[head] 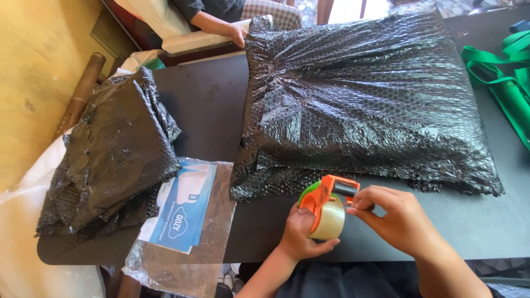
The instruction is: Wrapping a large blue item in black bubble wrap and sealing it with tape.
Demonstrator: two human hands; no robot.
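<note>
The dark surface (210,105) in front of me carries everything. Biggest on it is the large parcel (364,105), a pillow-shaped bundle wrapped in black bubble wrap, glossy and crinkled, its long axis running left to right across the surface and its near edge just beyond my hands. To the left lies a smaller pile of folded black bubble wrap (110,154), rumpled and overhanging the surface's edge. Beside that pile, towards me, is a flat clear plastic sleeve (187,221) with a blue and white printed card inside, partly hanging off the near edge. At the far right lie green fabric straps (508,77).

My right hand (395,218) is curled narrow, fingertips pinched at the tape on the dispenser's roll. My left hand (301,232) is wrapped around the tape dispenser (326,201) from below, fingers closed on it, holding it just above the near edge of the surface, in front of the parcel. The dispenser is orange plastic with a green part and a roll of clear, shiny tape; its head points up and away from me, towards the parcel.

Across the surface another person's hand (238,34) rests at the parcel's far left corner.
</note>
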